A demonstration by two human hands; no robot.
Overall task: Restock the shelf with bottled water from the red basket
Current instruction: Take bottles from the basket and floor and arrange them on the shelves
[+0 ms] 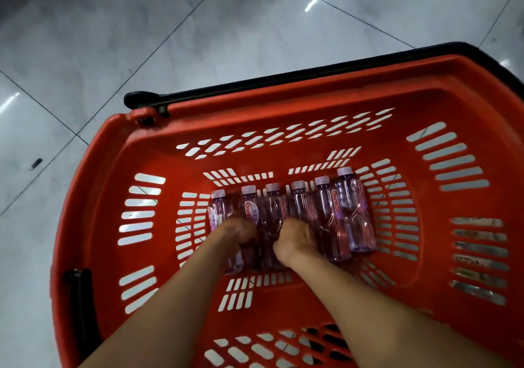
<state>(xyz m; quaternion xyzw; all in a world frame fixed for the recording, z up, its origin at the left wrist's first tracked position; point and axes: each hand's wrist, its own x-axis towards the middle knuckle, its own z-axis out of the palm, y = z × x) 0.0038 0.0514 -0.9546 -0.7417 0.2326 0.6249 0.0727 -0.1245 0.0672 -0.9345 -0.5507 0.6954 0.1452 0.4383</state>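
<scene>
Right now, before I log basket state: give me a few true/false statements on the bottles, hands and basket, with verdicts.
1. Six bottles are in the red basket. True.
2. The bottles stand upright. False: they lie on their sides in a row on the basket's bottom, pale caps pointing away from the person.
3. Both the left hand and the right hand are down on the bottles. True.
4. The basket sits on a shelf. False: it is on a tiled floor; no shelf is in view.
5. A black handle lies along the basket's far rim. True.
</scene>
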